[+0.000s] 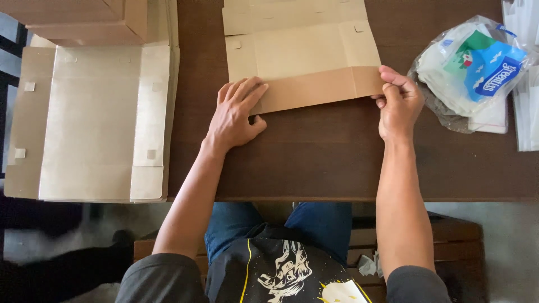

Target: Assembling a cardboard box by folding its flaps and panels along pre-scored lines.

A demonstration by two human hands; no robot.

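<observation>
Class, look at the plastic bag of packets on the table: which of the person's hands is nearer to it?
Right. The right hand pinches the cardboard sheet's folded flap end, just beside the plastic bag. The left hand presses flat on the flap's other end, farther away.

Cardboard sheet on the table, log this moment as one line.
left hand: flat on folded flap | right hand: pinching flap end | cardboard sheet: on table | plastic bag: right

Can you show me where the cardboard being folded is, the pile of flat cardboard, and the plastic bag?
cardboard sheet [297, 53], head view, its flat middle panel
cardboard pile [90, 123], head view, top sheet's middle
plastic bag [471, 73], head view, its clear front
</observation>
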